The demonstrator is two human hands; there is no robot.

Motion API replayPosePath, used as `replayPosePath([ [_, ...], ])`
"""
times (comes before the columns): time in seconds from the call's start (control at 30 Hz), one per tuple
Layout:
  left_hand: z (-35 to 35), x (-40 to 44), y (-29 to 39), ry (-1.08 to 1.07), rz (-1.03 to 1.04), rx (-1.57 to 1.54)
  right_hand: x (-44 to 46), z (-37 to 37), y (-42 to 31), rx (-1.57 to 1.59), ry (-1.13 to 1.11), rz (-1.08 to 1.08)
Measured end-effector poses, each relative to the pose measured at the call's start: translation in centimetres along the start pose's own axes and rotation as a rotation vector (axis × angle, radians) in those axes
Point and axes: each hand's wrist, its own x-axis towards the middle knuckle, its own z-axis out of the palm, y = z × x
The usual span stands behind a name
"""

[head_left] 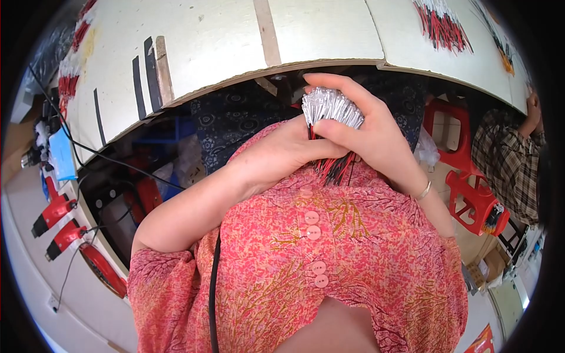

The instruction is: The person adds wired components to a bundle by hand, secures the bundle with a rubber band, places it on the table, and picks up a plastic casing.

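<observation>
A thick bundle of red and black wires point(334, 109) with whitish, clear-looking ends is held in front of my chest, just below the table edge. The pale ends point up and away from me, and the red and black lengths hang out below my hands. My left hand point(315, 143) is closed around the lower part, its thumb across the wires and its other fingers mostly hidden. My right hand point(374, 120) wraps the bundle from the right, thumb over the near side and index finger curved behind the pale ends.
Ahead is a pale worktable point(223, 41). More red-black wires point(441, 26) lie at its far right, others point(69, 82) at its left. Red heat guns point(56, 216) and a black cable point(118, 156) are at left. Red stools point(450, 153) and a co-worker's plaid sleeve point(506, 159) are at right.
</observation>
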Motion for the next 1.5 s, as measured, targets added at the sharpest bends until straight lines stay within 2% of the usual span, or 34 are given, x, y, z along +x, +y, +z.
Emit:
replayPosePath([
  [0.03, 0.0, -0.1, 0.0, 0.002, 0.000, 0.001, 0.1, 0.3, -0.1, 0.001, -0.001, -0.001],
  [0.1, 0.2, -0.2, 0.3, -0.018, -0.043, 0.041, 0.3, 0.9, -0.2, -0.268, 0.086, -0.059],
  [0.23, 0.3, -0.2, 0.6, -0.027, -0.054, 0.150, 0.4, 1.1, 0.0, -0.402, 0.101, -0.069],
  [0.3, 0.4, 0.1, -0.2, 0.023, 0.050, 0.118, 0.4, 1.1, 0.3, -0.147, 0.076, 0.036],
  [0.5, 0.3, 0.4, -0.5, 0.004, 0.092, 0.134, 0.4, 0.1, 1.1, 0.103, -0.016, -0.019],
  [0.9, 0.4, 0.4, -0.2, 0.014, 0.086, 0.159, 0.3, -0.1, 1.3, 0.202, -0.040, -0.017],
  [1.5, 0.5, 0.4, -0.5, 0.009, 0.083, 0.136, 0.2, 0.3, 1.5, 0.172, 0.032, -0.041],
])
